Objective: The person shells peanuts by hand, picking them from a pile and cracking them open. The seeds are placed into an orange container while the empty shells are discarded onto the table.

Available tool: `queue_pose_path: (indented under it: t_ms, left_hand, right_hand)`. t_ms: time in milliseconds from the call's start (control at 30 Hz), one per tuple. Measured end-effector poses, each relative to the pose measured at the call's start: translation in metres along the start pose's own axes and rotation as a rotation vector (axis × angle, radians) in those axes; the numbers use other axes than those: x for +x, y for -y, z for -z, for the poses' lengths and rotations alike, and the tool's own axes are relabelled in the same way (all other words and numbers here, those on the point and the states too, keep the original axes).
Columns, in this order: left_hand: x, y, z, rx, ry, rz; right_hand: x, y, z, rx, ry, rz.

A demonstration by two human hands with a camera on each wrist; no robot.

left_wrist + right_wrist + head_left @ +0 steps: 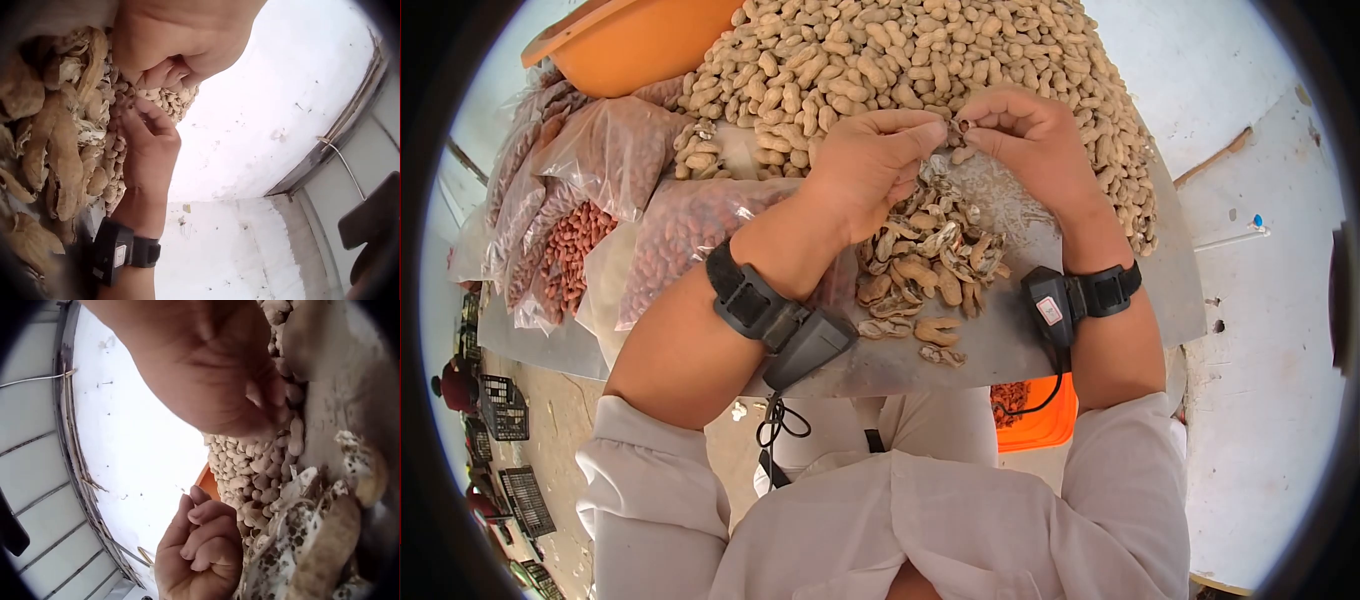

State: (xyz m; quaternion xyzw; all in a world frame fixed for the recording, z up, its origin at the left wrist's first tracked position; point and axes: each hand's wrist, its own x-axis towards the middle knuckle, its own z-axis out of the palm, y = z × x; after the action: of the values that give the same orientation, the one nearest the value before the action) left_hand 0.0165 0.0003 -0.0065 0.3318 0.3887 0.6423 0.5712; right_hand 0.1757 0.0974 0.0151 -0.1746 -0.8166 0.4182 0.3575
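In the head view both hands meet over the near edge of a large peanut heap (pixel 870 50). The left hand (pixel 865 165) pinches a small dark piece of peanut shell between thumb and forefinger, its other fingers curled. Close beside it, the right hand (pixel 1040 140) holds a peanut (pixel 962 154) at its fingertips, with part of it hidden. The right wrist view shows the left hand (pixel 203 550) with bent fingers. Below the hands lies a pile of opened shells (pixel 930 260).
Clear bags of red peanut kernels (pixel 690 235) lie at the left. An orange basin (pixel 625 45) stands at the back left, and an orange container (pixel 1040 420) sits below the table's front edge (pixel 880 380). Black crates (pixel 503 408) stand on the floor.
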Motion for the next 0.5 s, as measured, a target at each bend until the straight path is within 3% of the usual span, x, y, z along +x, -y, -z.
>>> queue_pose_path:
  t_ms: [233, 500]
  left_hand:
    - [-0.003, 0.001, -0.006, 0.184, -0.012, -0.096]
    - [-0.002, 0.001, 0.0, 0.12, 0.087, -0.122]
  right_hand:
    - [-0.001, -0.001, -0.013, 0.032, -0.026, 0.155]
    - [-0.003, 0.0, -0.009, 0.097, 0.017, 0.085]
